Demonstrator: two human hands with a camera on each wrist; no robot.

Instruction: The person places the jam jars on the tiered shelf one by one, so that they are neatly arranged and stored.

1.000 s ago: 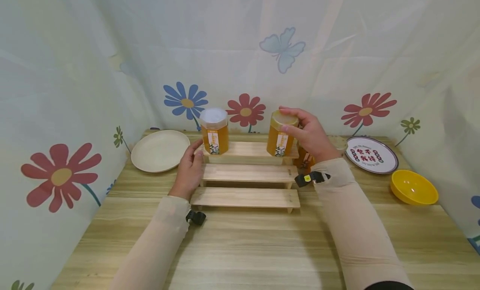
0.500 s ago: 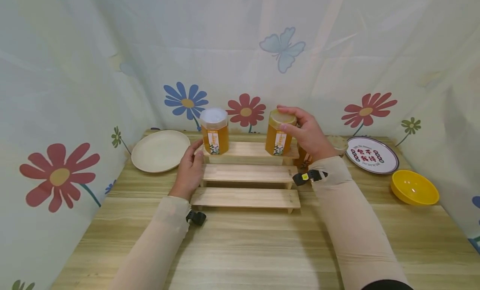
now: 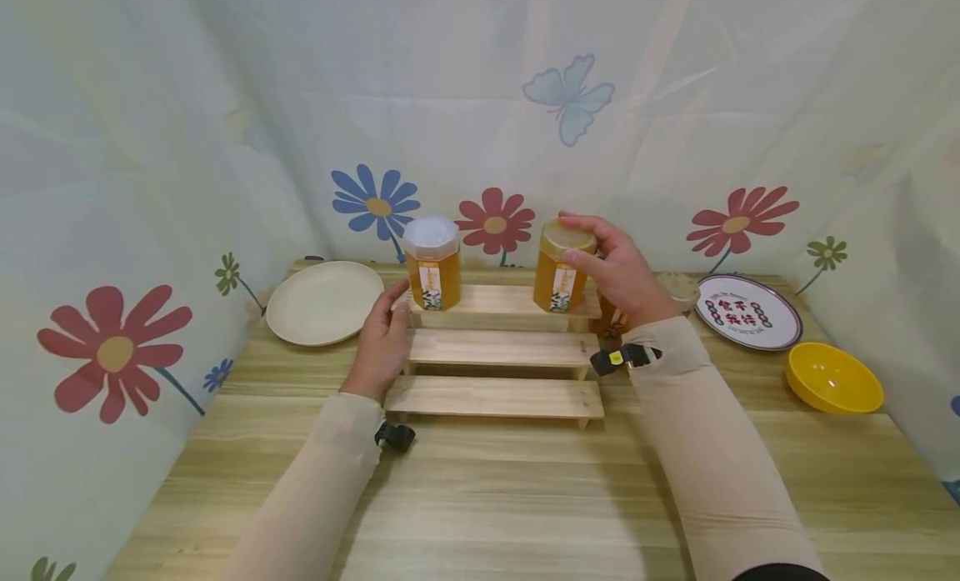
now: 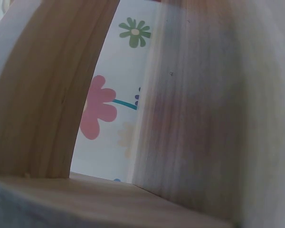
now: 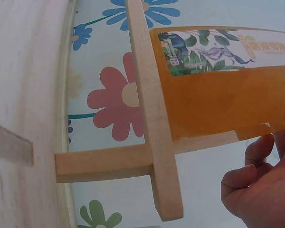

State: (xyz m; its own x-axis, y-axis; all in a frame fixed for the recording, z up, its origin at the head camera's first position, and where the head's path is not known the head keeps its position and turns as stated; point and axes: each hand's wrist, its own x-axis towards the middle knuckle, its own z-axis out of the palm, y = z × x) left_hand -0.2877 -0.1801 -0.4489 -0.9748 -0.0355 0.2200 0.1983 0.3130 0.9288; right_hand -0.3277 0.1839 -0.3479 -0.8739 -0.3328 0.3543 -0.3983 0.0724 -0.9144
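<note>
At the right end of the top tier of a stepped wooden rack (image 3: 495,348) stands an orange honey jar (image 3: 558,268) with a yellowish lid. My right hand (image 3: 618,268) grips this jar round its lid, thumb in front and fingers over the far side. In the right wrist view the labelled side of the jar (image 5: 218,102) shows above the rack, with curled fingers at the right. My left hand (image 3: 381,343) holds the rack's left end, close beside a second honey jar (image 3: 433,268) with a white lid. The left wrist view shows only rack boards (image 4: 194,104) and background; the hand is hidden there.
Another jar (image 3: 678,289) is partly hidden behind my right hand and wrist. A cream plate (image 3: 326,302) lies at the back left of the table (image 3: 480,498). To the right are a printed white plate (image 3: 750,313) and a yellow bowl (image 3: 834,379). A flowered curtain (image 3: 450,106) backs the table.
The right hand has shifted its jar very slightly left along the top tier. The left hand keeps its place on the rack, and the view has moved a little.
</note>
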